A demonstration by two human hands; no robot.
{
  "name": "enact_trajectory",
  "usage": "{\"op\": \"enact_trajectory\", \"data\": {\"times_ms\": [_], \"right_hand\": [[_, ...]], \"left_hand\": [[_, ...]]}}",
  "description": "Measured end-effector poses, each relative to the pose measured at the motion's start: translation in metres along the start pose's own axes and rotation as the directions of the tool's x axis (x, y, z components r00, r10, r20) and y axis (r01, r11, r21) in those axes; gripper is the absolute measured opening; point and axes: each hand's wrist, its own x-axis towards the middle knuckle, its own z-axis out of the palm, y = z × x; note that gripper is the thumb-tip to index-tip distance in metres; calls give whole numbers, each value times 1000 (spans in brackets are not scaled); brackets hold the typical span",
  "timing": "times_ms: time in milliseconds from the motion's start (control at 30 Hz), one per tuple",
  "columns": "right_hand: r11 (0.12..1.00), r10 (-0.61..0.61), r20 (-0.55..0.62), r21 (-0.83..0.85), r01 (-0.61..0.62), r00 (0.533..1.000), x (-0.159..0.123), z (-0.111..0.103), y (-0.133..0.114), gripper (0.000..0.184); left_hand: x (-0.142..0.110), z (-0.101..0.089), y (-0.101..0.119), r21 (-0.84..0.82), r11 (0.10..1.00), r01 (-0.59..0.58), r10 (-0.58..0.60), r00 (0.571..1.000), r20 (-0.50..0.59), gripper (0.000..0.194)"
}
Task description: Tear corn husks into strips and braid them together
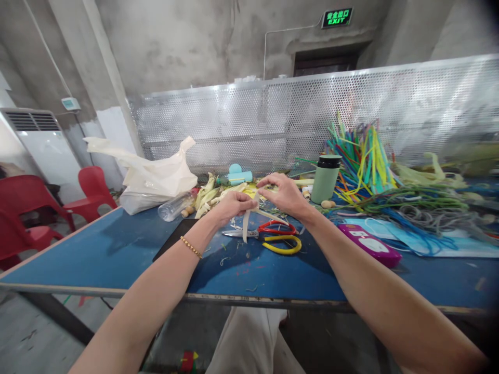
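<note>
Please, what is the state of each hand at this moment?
Left hand: closed, fingertips pinching a pale strip.
Right hand: fingers bent beside the same strip; whether they grip it cannot be told.

A beaded gold bracelet (191,248) (left wrist), with pale, loose-looking trousers (249,340).

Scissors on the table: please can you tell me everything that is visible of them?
The scissors lie flat on the blue table, silvery metal-looking blades pointing left. One handle loop is red, the other yellow, both plastic-looking. A pale strip crosses in front of the blades; whether it touches them is unclear.
</note>
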Motion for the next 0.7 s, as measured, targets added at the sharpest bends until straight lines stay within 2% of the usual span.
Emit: {"op": "enact_trajectory", "data": {"times_ms": [67, 133, 233, 333, 467, 533, 700], "right_hand": [[988, 11, -130, -154, -31, 992, 1, -2, 2, 11], [981, 34, -143, -182, -60, 989, 1, -2, 3, 13], [993, 103, 45, -69, -100, 994, -1, 3, 3, 20], [985, 152, 197, 52, -165, 969, -4, 12, 0, 26], [895, 259, 325, 272, -352, 910, -8, 17, -8, 31], [857, 285, 362, 319, -405, 888, -9, 17, -11, 29], [872, 251, 354, 322, -370, 901, -9, 14, -9, 20]], "left_hand": [[1, 0, 0, -60, 998, 13, -18, 996, -83, 41], [1, -1, 0, -107, 994, 19, -35, 988, -152, 43], [0, 0, 1, -117, 993, 16, -38, 982, -183, 42], [0, 2, 1, -115, 993, -13, -7, 985, -173, 39], [1, 4, 0, -126, 991, -34, 11, 983, -182, 39], [2, 4, 0, -132, 991, -37, 12, 983, -186, 41], [1, 3, 1, -164, 986, -10, -22, 982, -189, 40]]}}
